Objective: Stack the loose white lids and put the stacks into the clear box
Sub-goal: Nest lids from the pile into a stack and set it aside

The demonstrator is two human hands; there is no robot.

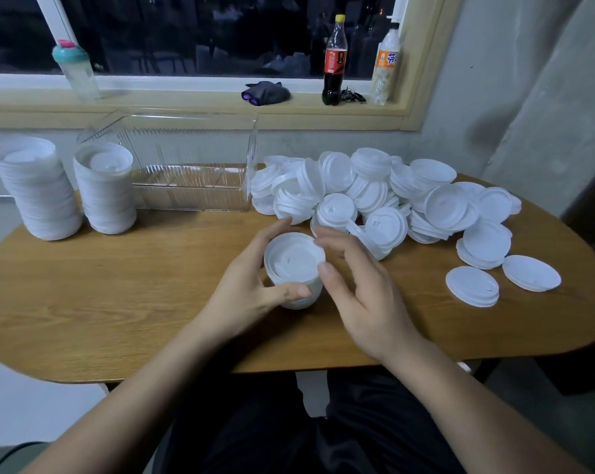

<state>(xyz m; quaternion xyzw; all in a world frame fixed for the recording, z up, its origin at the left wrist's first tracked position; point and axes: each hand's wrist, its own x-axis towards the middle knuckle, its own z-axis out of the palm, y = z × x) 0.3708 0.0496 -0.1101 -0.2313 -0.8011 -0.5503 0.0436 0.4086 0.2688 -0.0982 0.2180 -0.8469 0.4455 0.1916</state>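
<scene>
One short lid stack (pixel 294 265) sits grasped in the left fingers (pixel 289 291), right fingers (pixel 340 242) released beside it.

Counted: two tall lid stacks (pixel 105 193) far left; one small stack (pixel 294 268) near centre; one clear box (pixel 193 186); loose lids (pixel 392 200) right, uncountable; three bottles (pixel 334 59) on sill (pixel 186 97).

Home room, wooden table (pixel 118 302) under a night window, drink bottles (pixel 333 63) on sill (pixel 186 97)
</scene>
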